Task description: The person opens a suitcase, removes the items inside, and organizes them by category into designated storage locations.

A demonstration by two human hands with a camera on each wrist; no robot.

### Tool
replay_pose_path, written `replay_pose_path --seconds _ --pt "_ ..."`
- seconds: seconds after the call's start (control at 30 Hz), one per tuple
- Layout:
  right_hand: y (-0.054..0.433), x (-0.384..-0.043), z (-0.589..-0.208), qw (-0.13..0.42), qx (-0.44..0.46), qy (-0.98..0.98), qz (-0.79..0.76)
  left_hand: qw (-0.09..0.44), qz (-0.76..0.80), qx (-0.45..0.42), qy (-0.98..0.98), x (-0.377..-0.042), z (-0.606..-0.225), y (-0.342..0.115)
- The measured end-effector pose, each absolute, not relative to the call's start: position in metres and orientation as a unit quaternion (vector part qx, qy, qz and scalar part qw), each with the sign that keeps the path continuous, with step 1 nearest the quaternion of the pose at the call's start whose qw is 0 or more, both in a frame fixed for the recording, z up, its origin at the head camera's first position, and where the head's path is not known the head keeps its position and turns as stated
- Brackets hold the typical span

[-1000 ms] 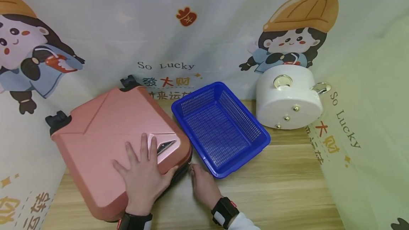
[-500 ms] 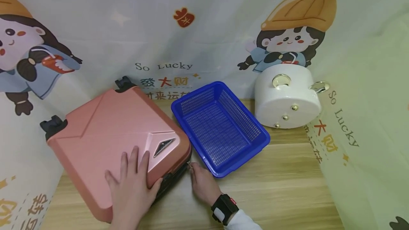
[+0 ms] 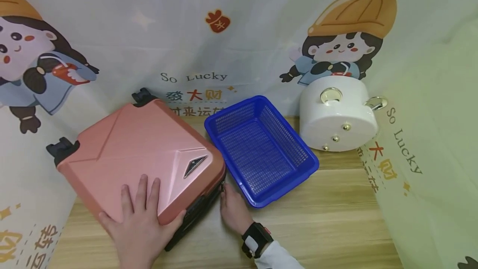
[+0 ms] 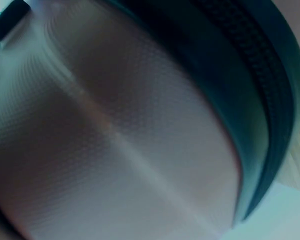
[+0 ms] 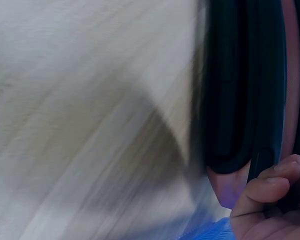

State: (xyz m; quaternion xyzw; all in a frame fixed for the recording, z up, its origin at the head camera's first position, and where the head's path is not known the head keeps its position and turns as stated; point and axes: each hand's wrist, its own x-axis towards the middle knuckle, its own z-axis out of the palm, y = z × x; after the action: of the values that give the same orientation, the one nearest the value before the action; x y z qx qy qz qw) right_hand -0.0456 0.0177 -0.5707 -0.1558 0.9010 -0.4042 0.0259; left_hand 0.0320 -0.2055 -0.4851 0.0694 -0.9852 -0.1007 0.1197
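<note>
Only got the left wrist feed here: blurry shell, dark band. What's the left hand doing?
Observer: Head view shows the left hand resting with spread fingers on the pink suitcase.
Operator: And the right hand?
Observer: The right hand is at the suitcase's near right corner, pinching what looks like the zipper pull; it's small, so not certain.
Operator: Anything close by on that side?
Observer: A blue basket sits right alongside the suitcase; can't tell if they touch.
</note>
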Motion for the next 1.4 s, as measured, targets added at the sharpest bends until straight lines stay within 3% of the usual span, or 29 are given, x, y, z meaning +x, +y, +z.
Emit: replay_pose_path --seconds 0.13,0.33,0.73,0.93,1.23,1.4 --pt "0.016 -0.055 -0.57 0.008 -0.151 0.904 -0.4 0.127 -0.106 0.089 -0.982 0.027 -0.485 -0.194" --pt "0.018 -0.06 -0.567 0.025 -0.154 0.909 -0.387 0.166 -0.117 0.102 -0.974 0.017 -0.485 -0.177" --pt "0.011 -0.052 -0.574 0.003 -0.188 0.907 -0.377 0.162 -0.109 0.121 -0.973 -0.011 -0.486 -0.147" --pt "0.01 -0.051 -0.579 0.016 -0.183 0.895 -0.406 0.186 -0.078 0.058 -0.978 0.0 -0.487 -0.163" --pt "0.015 -0.057 -0.578 0.035 -0.195 0.883 -0.426 0.164 -0.08 -0.101 -0.978 0.01 -0.483 -0.212" --pt "0.017 -0.058 -0.576 0.041 -0.193 0.884 -0.424 0.184 -0.086 -0.119 -0.972 0.008 -0.486 -0.218"
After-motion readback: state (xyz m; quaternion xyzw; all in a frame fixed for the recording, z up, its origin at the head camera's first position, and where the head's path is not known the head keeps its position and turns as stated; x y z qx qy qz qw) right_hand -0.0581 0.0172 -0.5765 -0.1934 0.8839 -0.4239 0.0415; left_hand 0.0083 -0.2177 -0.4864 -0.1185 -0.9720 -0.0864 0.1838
